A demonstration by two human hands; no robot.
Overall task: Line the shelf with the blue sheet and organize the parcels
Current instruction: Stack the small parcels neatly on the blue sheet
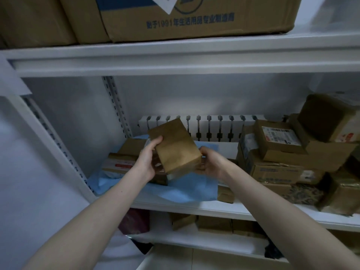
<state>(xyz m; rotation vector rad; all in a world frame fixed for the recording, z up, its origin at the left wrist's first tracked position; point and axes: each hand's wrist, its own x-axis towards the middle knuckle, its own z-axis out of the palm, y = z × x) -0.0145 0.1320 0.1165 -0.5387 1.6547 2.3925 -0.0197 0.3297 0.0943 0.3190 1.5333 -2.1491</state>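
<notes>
The blue sheet (187, 190) is already down on the middle shelf (194, 208). It covers the left part and some of the middle. It looks wrinkly at the front and may need smoothing. I see no blue under the right side of the shelf, so I think the lining is only partly done.

A few parcels (124, 158) already lie on the sheet at the left, close together. One small parcel (226, 193) sits at the sheet's right edge, under the right arm. On the right there is a big pile of parcels (282, 152). They lean on each other and look messy. I think most of the tidying is still left to do, and that pile is the big job. Behind it all, by the back wall, stands a white thing with black clips (204, 129).

Both hands are up over the sheet, holding one brown parcel (175, 147) between them. It is tilted and does not touch the shelf. The left hand (147, 162) has its fingers curled around the parcel's left side, with the thumb on top. The right hand (211, 162) curls around the lower right corner. Both hands hold it firmly.

I think this parcel is about to go down next to the ones on the left.
</notes>
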